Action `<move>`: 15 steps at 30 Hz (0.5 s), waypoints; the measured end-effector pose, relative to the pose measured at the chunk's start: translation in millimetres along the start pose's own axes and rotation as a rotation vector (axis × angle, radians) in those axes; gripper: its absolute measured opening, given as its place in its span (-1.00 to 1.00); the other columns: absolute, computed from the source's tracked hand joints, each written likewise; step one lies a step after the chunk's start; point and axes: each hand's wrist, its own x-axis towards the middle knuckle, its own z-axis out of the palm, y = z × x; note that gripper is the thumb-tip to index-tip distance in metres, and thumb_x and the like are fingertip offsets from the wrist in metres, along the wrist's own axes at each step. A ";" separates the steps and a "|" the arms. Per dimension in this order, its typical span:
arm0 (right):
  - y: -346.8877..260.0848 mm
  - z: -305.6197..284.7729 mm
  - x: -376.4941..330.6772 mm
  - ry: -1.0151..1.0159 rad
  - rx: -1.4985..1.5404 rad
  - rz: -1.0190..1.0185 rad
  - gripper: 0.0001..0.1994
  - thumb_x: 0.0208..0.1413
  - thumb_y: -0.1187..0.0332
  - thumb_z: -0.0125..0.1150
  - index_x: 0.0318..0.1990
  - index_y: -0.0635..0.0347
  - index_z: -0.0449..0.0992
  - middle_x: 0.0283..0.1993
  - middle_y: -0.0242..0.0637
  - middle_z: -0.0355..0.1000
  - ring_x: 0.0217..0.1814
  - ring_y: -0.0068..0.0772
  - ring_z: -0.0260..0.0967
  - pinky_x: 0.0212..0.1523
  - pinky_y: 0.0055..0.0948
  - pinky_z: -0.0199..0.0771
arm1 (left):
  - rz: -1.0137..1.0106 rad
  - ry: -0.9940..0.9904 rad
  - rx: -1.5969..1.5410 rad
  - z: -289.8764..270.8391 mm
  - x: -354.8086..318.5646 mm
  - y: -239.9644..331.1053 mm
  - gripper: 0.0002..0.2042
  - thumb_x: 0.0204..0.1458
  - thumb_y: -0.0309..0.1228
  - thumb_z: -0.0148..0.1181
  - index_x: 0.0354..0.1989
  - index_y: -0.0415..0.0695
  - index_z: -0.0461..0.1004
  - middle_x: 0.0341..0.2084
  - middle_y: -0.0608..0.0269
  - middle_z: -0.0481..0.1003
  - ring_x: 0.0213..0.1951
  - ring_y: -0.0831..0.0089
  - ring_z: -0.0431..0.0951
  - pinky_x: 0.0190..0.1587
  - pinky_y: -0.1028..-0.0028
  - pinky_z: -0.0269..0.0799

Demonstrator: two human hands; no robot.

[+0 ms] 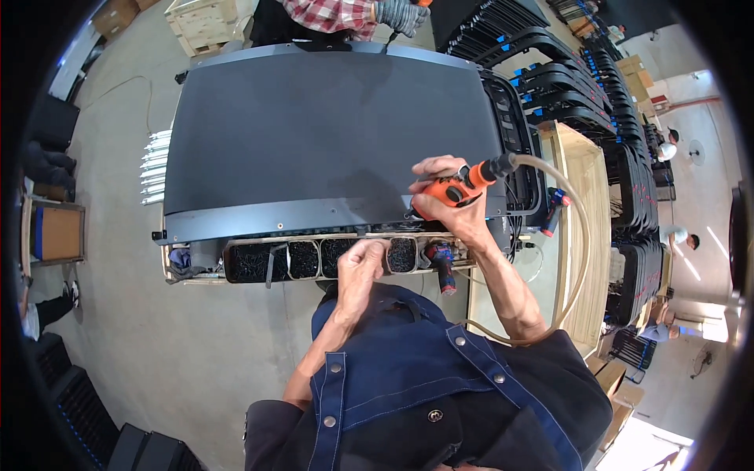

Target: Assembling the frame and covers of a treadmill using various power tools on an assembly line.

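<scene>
Concrete floor all around, workshop vibe, with stacks of black frames running down the right side of the frame. Dead centre sits a big dark flat panel lying face down on a desk, filling most of the upper middle.

At the panel's lower right edge, the right hand is wrapped tight around an orange air screwdriver, tip pointing down at the panel's rim, probably so it sits square on a fastener. A beige hose loops off the back of the tool and curls down the right side, out of the way.

Just below the panel, a long tray runs along the desk edge, split into compartments full of small black screws. The left hand hovers right over the tray, fingers curled in like it's pinching something, though what's inside can't be made out.

At the top edge, another person's gloved hand rests by the panel's far side.
</scene>
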 end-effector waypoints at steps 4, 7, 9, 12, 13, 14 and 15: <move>-17.1 0.4 6.0 -0.020 0.160 -0.206 -0.53 -0.09 0.73 0.36 0.02 0.26 0.40 0.09 -0.12 0.37 -0.03 -0.20 0.59 -0.01 -0.25 0.66 | 0.051 0.092 -0.179 -15.1 2.3 -4.4 -0.75 0.33 -0.29 0.16 -0.01 -0.23 0.48 -0.39 0.27 0.56 -0.53 0.65 0.40 -0.47 0.61 0.31; -23.5 6.4 -1.7 -0.025 0.449 -0.163 -0.53 -0.02 0.63 0.34 0.07 0.19 0.35 0.03 -0.10 0.41 -0.05 -0.15 0.59 0.02 -0.12 0.63 | -0.054 0.064 -0.505 -17.2 -3.5 -1.3 -0.76 0.31 -0.31 0.18 0.03 -0.15 0.46 -0.27 0.19 0.61 -0.47 0.58 0.47 -0.44 0.58 0.37; -27.3 14.5 -5.8 -0.010 0.617 -0.107 -0.54 0.01 0.59 0.31 0.08 0.15 0.34 0.02 -0.08 0.42 -0.04 -0.13 0.58 0.04 -0.05 0.60 | -0.060 0.087 -0.567 -13.2 -6.5 4.5 -0.76 0.31 -0.31 0.18 0.03 -0.15 0.46 -0.26 0.20 0.61 -0.45 0.59 0.46 -0.43 0.59 0.37; -14.0 22.1 -4.3 -0.027 0.677 -0.099 -0.55 0.01 0.58 0.31 0.07 0.14 0.34 0.02 -0.09 0.42 -0.05 -0.15 0.58 0.03 -0.06 0.60 | -0.065 0.090 -0.746 -15.0 -10.2 4.9 -0.76 0.30 -0.29 0.19 0.02 -0.15 0.46 -0.29 0.25 0.59 -0.43 0.60 0.45 -0.42 0.62 0.37; -10.6 26.1 -2.6 -0.025 0.686 -0.091 -0.56 0.02 0.57 0.30 0.07 0.14 0.33 0.02 -0.09 0.42 -0.06 -0.16 0.58 0.04 -0.07 0.59 | -0.052 0.070 -0.794 -19.0 -10.2 1.6 -0.75 0.30 -0.27 0.19 0.01 -0.15 0.47 -0.31 0.27 0.58 -0.43 0.61 0.44 -0.42 0.63 0.36; -8.1 29.5 -0.5 -0.038 0.695 -0.087 -0.56 0.02 0.57 0.30 0.07 0.14 0.33 0.02 -0.09 0.42 -0.06 -0.16 0.58 0.04 -0.07 0.59 | -0.040 0.047 -0.843 -22.9 -10.1 -0.8 -0.75 0.30 -0.25 0.19 0.00 -0.15 0.47 -0.33 0.30 0.57 -0.43 0.61 0.43 -0.43 0.63 0.36; -6.7 31.8 1.7 -0.030 0.678 -0.076 -0.56 0.02 0.57 0.29 0.07 0.13 0.34 0.02 -0.10 0.42 -0.06 -0.17 0.58 0.04 -0.07 0.59 | -0.041 0.082 -0.843 -23.5 -9.8 1.6 -0.74 0.30 -0.23 0.18 -0.02 -0.15 0.47 -0.36 0.32 0.55 -0.44 0.62 0.42 -0.44 0.64 0.35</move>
